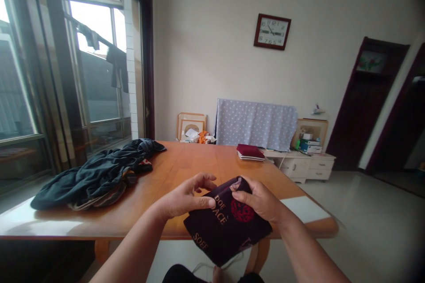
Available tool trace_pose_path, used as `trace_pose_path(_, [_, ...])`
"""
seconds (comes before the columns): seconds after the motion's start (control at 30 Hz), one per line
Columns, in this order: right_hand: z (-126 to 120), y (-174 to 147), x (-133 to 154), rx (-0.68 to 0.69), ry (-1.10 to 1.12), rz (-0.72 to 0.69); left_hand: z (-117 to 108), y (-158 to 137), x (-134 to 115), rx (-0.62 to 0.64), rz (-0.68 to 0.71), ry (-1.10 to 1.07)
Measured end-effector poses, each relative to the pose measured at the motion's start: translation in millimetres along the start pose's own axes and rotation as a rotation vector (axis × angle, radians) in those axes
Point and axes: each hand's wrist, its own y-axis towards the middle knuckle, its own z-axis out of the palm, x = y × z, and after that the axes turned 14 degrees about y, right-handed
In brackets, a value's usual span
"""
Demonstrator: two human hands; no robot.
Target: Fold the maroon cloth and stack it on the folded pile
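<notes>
A dark folded garment point(212, 225) with gold lettering and a red round print hangs near the table's front edge. My right hand point(262, 196) grips its upper right corner, the thumb lying over the front beside the red print. At the upper left, my left hand point(187, 194) has thumb and fingers apart. Its thumb tip overlaps the cloth by the lettering; whether it presses on it I cannot tell. The garment's back side is hidden from me.
A heap of dark clothes point(99, 172) covers the left of the wooden table point(186, 163). A folded maroon and striped cloth stack point(250, 152) lies toward the back right. Behind the table stand a spotted cloth-covered object point(255, 124) and a low white cabinet point(315, 166).
</notes>
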Motion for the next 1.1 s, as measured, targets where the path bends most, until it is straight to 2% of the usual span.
trace_pose_path(0.07, [7.9,0.8,6.0,0.046,-0.043,-0.014,5.6,7.5,-10.8,0.03,0.025,0.03])
trace_pose_path(0.17, [17.0,2.5,10.4,0.029,-0.078,-0.016,15.7,15.9,-25.1,0.048,0.04,0.08])
trace_pose_path(0.27, [12.9,3.5,8.8,0.012,-0.014,0.017,21.1,17.3,-31.9,0.029,0.018,0.117])
trace_pose_path(0.4, [-10.1,0.9,-11.5,-0.055,0.276,0.115,20.4,10.2,-32.9,0.065,-0.097,-0.154])
trace_pose_path(0.5, [-17.6,-5.0,-39.4,-0.101,0.541,0.267,19.6,5.8,-30.7,0.046,-0.147,-0.395])
trace_pose_path(0.63, [0.4,-13.7,-71.7,-0.153,0.708,0.342,22.3,9.9,-16.8,-0.109,-0.162,-0.654])
trace_pose_path(0.83, [28.2,-19.1,-91.4,-0.189,0.932,0.311,35.1,20.6,23.0,-0.486,-0.343,-0.754])
trace_pose_path(0.97, [25.2,-16.1,-102.7,-0.258,0.845,0.339,48.1,21.1,45.3,-0.687,-0.435,-0.797])
trace_pose_path(1.1, [10.0,-0.1,-115.3,-0.415,0.723,0.312,58.4,16.4,62.4,-0.744,-0.519,-0.776])
